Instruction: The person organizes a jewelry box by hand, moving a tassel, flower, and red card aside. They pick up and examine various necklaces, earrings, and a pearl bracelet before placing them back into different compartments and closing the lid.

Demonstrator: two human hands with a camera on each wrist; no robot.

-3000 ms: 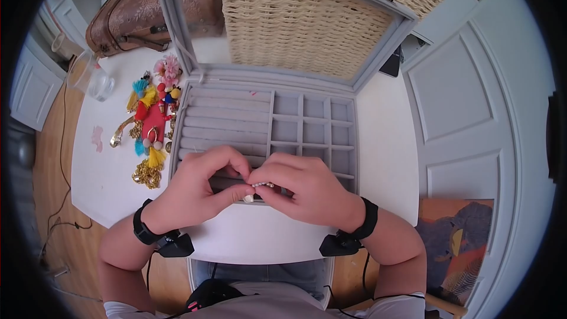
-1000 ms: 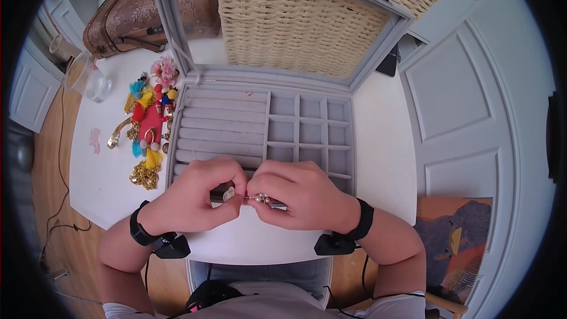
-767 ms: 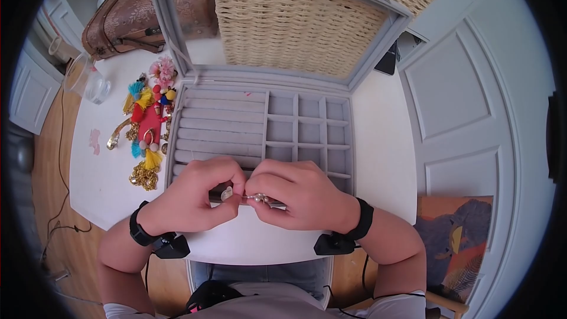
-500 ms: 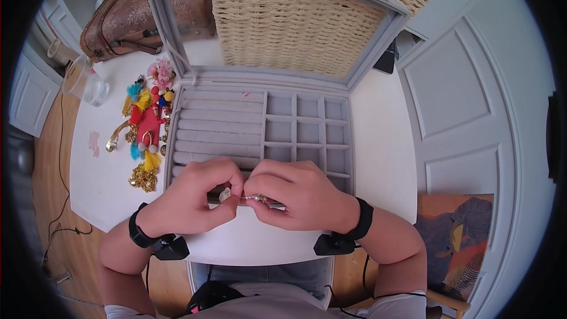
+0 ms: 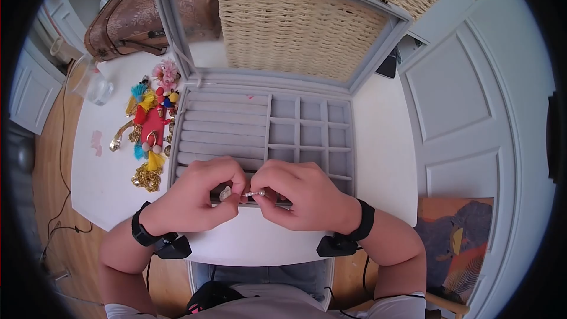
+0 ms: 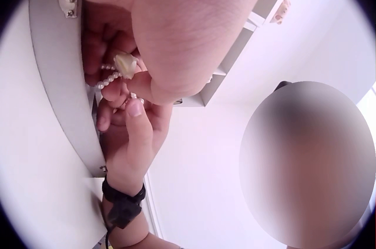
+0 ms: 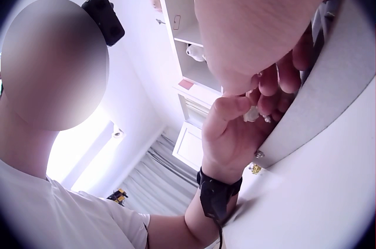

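A string of pearl beads (image 5: 255, 194) with a cream flower (image 5: 225, 194) is between both hands, over the front edge of a grey jewelry box (image 5: 353, 156). My left hand (image 5: 204, 192) pinches it beside the flower, which shows between finger and thumb. Thumb and forefinger of my right hand (image 5: 304, 195) pinch the beaded part, and several beads stretch across the small gap. In the left wrist view, a curve of pearls (image 6: 107, 81) runs by the flower (image 6: 125, 65). The box has padded ring rolls (image 5: 224, 125) at left and small square compartments (image 5: 313, 133) at right.
The box's glass lid (image 5: 168, 29) stands raised, a woven basket (image 5: 301, 29) behind it. Left of the box lies a heap of tasselled, gold and red jewelry (image 5: 152, 127). A clear cup (image 5: 97, 88) and a brown case (image 5: 133, 20) stand farther back on the white table (image 5: 106, 195).
The flower has gone from below the left thumb to inside the left hand's finger-thumb gap. The pearls, bunched at my right fingers half a second ago, now lie in a row between the hands.
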